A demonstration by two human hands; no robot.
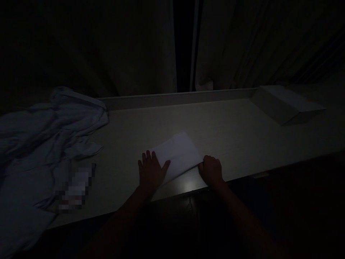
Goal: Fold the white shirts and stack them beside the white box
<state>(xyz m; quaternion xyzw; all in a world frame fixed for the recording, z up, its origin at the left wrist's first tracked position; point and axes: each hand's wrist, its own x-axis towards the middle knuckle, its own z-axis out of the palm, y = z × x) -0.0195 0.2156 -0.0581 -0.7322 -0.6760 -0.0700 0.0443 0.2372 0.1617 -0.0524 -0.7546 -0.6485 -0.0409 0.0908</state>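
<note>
A folded white cloth (pixel 179 153) lies flat and slightly askew near the front edge of the desk. My left hand (pixel 151 172) rests on its left end, palm down, with the fingers spread. At the cloth's right corner, my right hand (pixel 211 169) is closed in a pinch, gripping the edge. The light is very dim, so the cloth's layers and its exact kind are hard to make out.
Crumpled pale clothes (pixel 54 133) cover the left end of the pale desk (pixel 129 129). In front of them lies a pixelated object (pixel 77 187). A white box (pixel 288 104) stands at the right. Dark curtains (pixel 134 46) hang behind the desk's raised back rim.
</note>
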